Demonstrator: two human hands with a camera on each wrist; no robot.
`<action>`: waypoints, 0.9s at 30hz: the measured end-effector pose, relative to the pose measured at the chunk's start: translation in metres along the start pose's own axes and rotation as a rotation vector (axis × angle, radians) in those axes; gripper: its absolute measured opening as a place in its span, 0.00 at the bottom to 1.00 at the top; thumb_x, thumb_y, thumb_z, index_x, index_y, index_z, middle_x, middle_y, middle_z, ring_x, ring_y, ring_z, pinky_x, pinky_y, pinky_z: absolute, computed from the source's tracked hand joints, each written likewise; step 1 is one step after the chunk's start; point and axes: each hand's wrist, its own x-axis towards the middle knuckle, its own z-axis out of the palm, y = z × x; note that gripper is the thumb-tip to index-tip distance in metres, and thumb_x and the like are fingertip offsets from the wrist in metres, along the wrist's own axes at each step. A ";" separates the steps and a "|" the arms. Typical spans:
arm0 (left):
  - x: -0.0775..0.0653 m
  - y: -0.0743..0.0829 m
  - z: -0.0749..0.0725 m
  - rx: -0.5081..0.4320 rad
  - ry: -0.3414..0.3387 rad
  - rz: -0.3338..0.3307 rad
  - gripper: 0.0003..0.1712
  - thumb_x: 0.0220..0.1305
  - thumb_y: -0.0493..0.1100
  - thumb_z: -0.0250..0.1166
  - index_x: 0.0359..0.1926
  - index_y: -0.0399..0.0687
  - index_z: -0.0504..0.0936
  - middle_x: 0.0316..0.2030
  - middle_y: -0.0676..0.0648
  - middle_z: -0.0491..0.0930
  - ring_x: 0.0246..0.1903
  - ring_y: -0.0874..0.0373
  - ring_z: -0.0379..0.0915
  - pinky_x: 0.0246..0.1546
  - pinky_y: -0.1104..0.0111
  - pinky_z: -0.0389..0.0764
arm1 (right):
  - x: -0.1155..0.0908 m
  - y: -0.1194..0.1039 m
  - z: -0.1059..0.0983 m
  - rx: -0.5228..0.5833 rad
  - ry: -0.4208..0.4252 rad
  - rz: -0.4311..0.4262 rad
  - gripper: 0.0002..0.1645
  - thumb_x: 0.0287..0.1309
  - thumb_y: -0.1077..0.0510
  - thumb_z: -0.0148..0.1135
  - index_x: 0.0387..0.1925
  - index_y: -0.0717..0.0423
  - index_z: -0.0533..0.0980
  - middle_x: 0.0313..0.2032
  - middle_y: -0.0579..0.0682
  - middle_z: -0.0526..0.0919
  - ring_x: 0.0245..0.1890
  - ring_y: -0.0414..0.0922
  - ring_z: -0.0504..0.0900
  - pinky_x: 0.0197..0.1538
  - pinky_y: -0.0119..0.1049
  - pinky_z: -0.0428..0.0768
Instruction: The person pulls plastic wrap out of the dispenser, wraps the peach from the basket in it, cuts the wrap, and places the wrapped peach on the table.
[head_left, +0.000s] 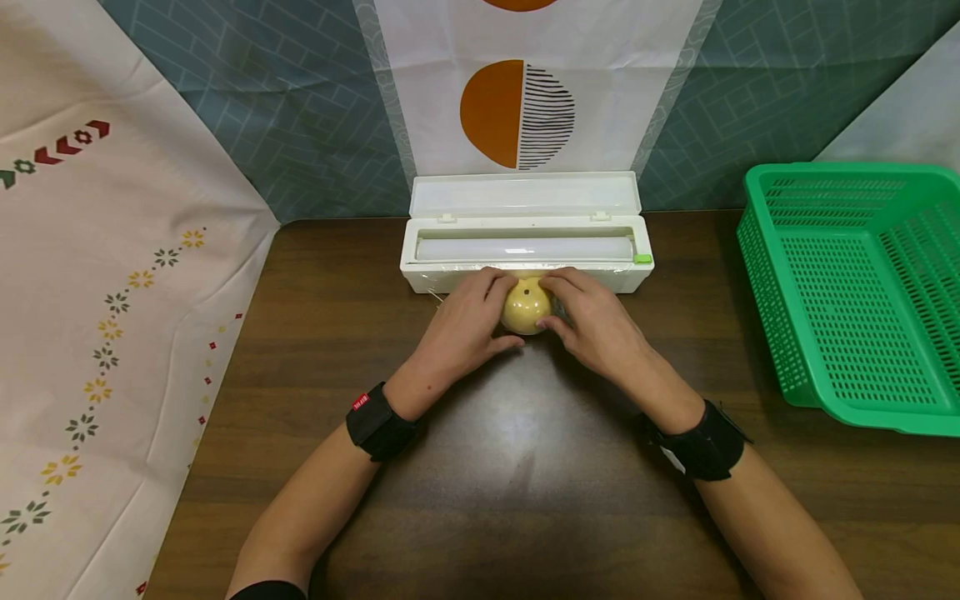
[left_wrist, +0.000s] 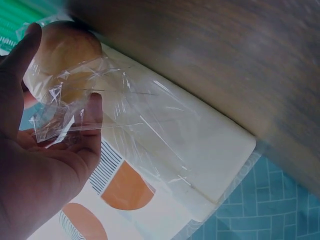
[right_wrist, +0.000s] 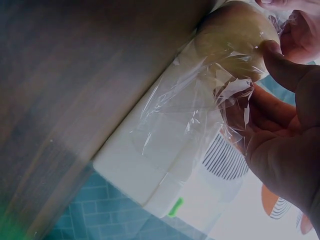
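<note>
A glossy, round yellow fruit [head_left: 525,308] with a dark spot on top sits against the front of a white cling film dispenser [head_left: 525,279]. Clear plastic wrap [left_wrist: 145,105] stretches from the dispenser front around the fruit, crumpled near the fingers. My left hand [head_left: 471,312] is at the fruit's left; its curled fingers hold the bunched wrap, with the thumb held off in front. From the other side, my right hand [head_left: 600,325] grips wrap [right_wrist: 232,97] behind the fruit and lays its thumb on the fruit's side. The fruit's underside is hidden.
The dispenser's hinged lid [head_left: 525,196] stands raised, showing the film roll [head_left: 525,248] and a green tab [head_left: 642,259] at its right end. A green plastic basket [head_left: 795,392] is at the right on the brown wooden table [head_left: 315,358]. Patterned cloths hang behind and at left.
</note>
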 end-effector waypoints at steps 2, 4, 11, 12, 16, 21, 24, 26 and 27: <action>0.000 0.000 0.000 0.005 0.002 0.004 0.50 0.42 0.61 0.78 0.60 0.38 0.70 0.57 0.41 0.68 0.56 0.49 0.66 0.57 0.60 0.70 | 0.000 0.000 0.000 0.004 -0.001 0.004 0.31 0.51 0.56 0.73 0.54 0.66 0.75 0.52 0.57 0.76 0.54 0.50 0.74 0.57 0.45 0.72; 0.000 0.001 0.001 0.008 0.007 0.008 0.50 0.41 0.61 0.78 0.60 0.38 0.70 0.57 0.41 0.68 0.56 0.49 0.66 0.56 0.60 0.70 | 0.000 0.001 0.000 0.006 -0.003 0.006 0.31 0.51 0.56 0.73 0.55 0.66 0.75 0.53 0.57 0.76 0.54 0.51 0.74 0.57 0.45 0.72; 0.000 0.001 0.003 0.005 0.027 0.013 0.53 0.40 0.60 0.79 0.63 0.40 0.67 0.55 0.41 0.69 0.54 0.49 0.67 0.54 0.60 0.71 | 0.000 0.001 0.000 0.002 -0.016 0.019 0.31 0.53 0.55 0.72 0.55 0.66 0.75 0.53 0.57 0.76 0.55 0.51 0.74 0.58 0.45 0.72; 0.000 0.001 0.004 0.003 0.029 0.013 0.53 0.40 0.59 0.79 0.62 0.40 0.67 0.55 0.42 0.69 0.53 0.49 0.67 0.54 0.60 0.71 | 0.000 0.001 0.000 0.007 -0.018 0.021 0.31 0.53 0.55 0.72 0.55 0.66 0.75 0.53 0.57 0.76 0.55 0.52 0.74 0.58 0.46 0.72; 0.000 0.001 0.005 0.003 0.039 0.013 0.49 0.39 0.59 0.79 0.59 0.41 0.68 0.53 0.42 0.69 0.51 0.49 0.68 0.52 0.60 0.73 | 0.000 0.000 -0.001 0.013 -0.025 0.026 0.30 0.54 0.54 0.71 0.55 0.66 0.75 0.53 0.58 0.77 0.56 0.53 0.74 0.58 0.47 0.72; 0.000 0.002 0.006 0.013 0.038 0.005 0.48 0.39 0.59 0.79 0.57 0.40 0.69 0.53 0.42 0.69 0.51 0.50 0.67 0.51 0.60 0.73 | 0.000 0.000 -0.002 0.011 -0.033 0.032 0.31 0.54 0.54 0.71 0.56 0.66 0.75 0.54 0.58 0.76 0.56 0.53 0.73 0.58 0.46 0.72; 0.000 0.002 0.005 0.017 0.038 0.003 0.48 0.39 0.59 0.79 0.57 0.40 0.69 0.53 0.42 0.69 0.51 0.50 0.67 0.52 0.61 0.73 | 0.000 0.000 -0.002 0.011 -0.034 0.032 0.31 0.55 0.54 0.70 0.56 0.66 0.75 0.54 0.58 0.76 0.56 0.52 0.74 0.58 0.46 0.72; 0.000 0.003 0.005 0.019 0.036 0.004 0.48 0.40 0.59 0.79 0.57 0.40 0.69 0.53 0.42 0.69 0.51 0.50 0.67 0.53 0.61 0.72 | 0.000 0.000 -0.002 0.010 -0.033 0.032 0.30 0.55 0.53 0.70 0.56 0.66 0.75 0.54 0.58 0.76 0.56 0.52 0.74 0.58 0.46 0.72; 0.000 0.003 0.005 0.019 0.036 0.005 0.48 0.40 0.59 0.79 0.57 0.40 0.69 0.53 0.42 0.69 0.52 0.50 0.67 0.53 0.61 0.72 | 0.000 0.000 -0.002 0.010 -0.033 0.031 0.30 0.55 0.53 0.70 0.56 0.66 0.75 0.54 0.58 0.76 0.56 0.52 0.74 0.58 0.46 0.72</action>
